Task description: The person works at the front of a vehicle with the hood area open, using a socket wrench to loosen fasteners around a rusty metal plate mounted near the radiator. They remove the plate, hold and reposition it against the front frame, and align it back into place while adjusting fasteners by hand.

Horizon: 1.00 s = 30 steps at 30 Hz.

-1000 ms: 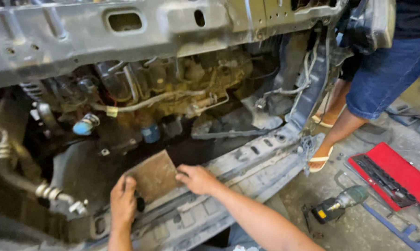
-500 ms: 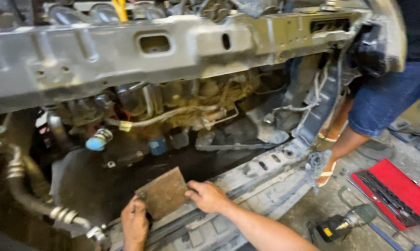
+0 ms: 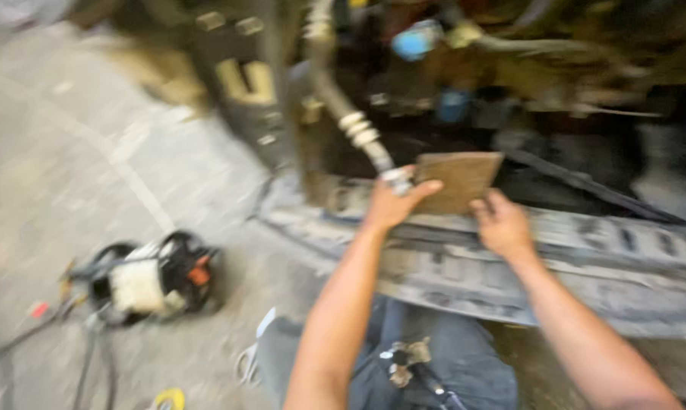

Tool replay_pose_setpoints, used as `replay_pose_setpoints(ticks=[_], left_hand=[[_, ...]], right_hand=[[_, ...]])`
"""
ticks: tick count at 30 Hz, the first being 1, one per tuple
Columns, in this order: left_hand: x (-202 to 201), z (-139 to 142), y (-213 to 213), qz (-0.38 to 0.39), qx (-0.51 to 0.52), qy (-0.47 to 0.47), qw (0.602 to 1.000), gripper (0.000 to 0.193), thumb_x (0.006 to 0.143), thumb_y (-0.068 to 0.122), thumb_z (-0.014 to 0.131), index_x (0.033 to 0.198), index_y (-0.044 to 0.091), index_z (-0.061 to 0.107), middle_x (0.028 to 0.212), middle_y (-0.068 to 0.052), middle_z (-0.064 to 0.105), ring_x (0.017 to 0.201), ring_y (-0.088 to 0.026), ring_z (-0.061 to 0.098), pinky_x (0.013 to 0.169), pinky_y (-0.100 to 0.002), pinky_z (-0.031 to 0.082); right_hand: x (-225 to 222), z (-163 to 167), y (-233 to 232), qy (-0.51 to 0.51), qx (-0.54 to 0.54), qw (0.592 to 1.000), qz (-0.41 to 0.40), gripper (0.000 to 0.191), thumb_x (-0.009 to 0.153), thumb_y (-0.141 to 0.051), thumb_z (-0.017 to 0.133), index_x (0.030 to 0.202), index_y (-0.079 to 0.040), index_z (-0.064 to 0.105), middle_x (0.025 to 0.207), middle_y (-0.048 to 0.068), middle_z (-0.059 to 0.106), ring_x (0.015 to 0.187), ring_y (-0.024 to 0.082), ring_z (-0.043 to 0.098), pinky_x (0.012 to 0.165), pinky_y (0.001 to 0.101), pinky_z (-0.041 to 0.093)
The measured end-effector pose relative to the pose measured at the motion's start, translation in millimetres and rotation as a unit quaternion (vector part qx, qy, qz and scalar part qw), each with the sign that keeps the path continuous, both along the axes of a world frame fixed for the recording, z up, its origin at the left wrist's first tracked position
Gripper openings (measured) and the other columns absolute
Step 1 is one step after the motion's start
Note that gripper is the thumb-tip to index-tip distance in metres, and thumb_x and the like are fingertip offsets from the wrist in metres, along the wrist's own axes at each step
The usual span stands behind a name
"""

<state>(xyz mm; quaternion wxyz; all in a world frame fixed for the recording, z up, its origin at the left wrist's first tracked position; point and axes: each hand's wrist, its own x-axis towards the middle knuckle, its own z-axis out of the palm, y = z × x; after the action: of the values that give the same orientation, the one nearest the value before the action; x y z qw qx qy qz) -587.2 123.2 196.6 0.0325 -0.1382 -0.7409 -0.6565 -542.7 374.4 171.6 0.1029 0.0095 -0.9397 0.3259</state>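
A flat brown rusty plate (image 3: pixel 458 181) stands against the open front of a stripped vehicle. My left hand (image 3: pixel 394 203) grips its left edge, thumb over the front. My right hand (image 3: pixel 501 225) holds its lower right corner. Both hands rest just above the grey lower crossmember (image 3: pixel 586 258) of the vehicle frame. A ribbed hose with metal clamps (image 3: pixel 358 125) runs down to just beside my left hand. The picture is blurred by motion.
A black, white and orange power tool with cables (image 3: pixel 149 277) lies on the concrete floor (image 3: pixel 69 152) at the left. Engine parts, among them a pale blue cap (image 3: pixel 417 39), fill the bay behind the plate. My dark trousers (image 3: pixel 419 364) show at the bottom.
The view has swung sharply left and down, so the floor and power tool now show and the other person is out of view. Both hands remain on the plate.
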Motion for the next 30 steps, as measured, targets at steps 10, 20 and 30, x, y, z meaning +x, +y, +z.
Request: replay_pose_setpoints(ticks=[10, 20, 30], left_hand=[[-8, -9, -11, -0.015, 0.044, 0.014, 0.999, 0.042, 0.082, 0.039, 0.084, 0.075, 0.009, 0.055, 0.068, 0.005, 0.051, 0.066, -0.01, 0.045, 0.06, -0.034, 0.041], [-10, -17, -7, -0.047, 0.041, -0.02, 0.998, 0.056, 0.086, 0.036, 0.08, 0.125, -0.003, 0.069, 0.116, -0.011, 0.075, 0.108, -0.016, 0.068, 0.096, -0.032, 0.053], [3, 0, -6, -0.115, 0.097, -0.062, 0.987, 0.05, 0.086, 0.028, 0.08, 0.126, 0.0, 0.072, 0.115, -0.008, 0.076, 0.106, -0.016, 0.069, 0.099, -0.033, 0.053]], right_hand=[[2, 11, -8, 0.062, -0.016, 0.997, 0.043, 0.029, 0.102, -0.03, 0.065, 0.119, -0.007, 0.07, 0.098, 0.022, 0.072, 0.092, 0.04, 0.072, 0.075, 0.0455, 0.054], [5, 9, -1, 0.009, -0.029, 0.999, 0.026, 0.03, 0.102, -0.034, 0.064, 0.115, -0.008, 0.07, 0.093, 0.022, 0.072, 0.087, 0.041, 0.072, 0.074, 0.0466, 0.054], [9, 17, 7, 0.045, -0.04, 0.996, 0.063, 0.03, 0.099, -0.035, 0.062, 0.116, -0.011, 0.07, 0.091, 0.02, 0.072, 0.088, 0.043, 0.07, 0.073, 0.0493, 0.054]])
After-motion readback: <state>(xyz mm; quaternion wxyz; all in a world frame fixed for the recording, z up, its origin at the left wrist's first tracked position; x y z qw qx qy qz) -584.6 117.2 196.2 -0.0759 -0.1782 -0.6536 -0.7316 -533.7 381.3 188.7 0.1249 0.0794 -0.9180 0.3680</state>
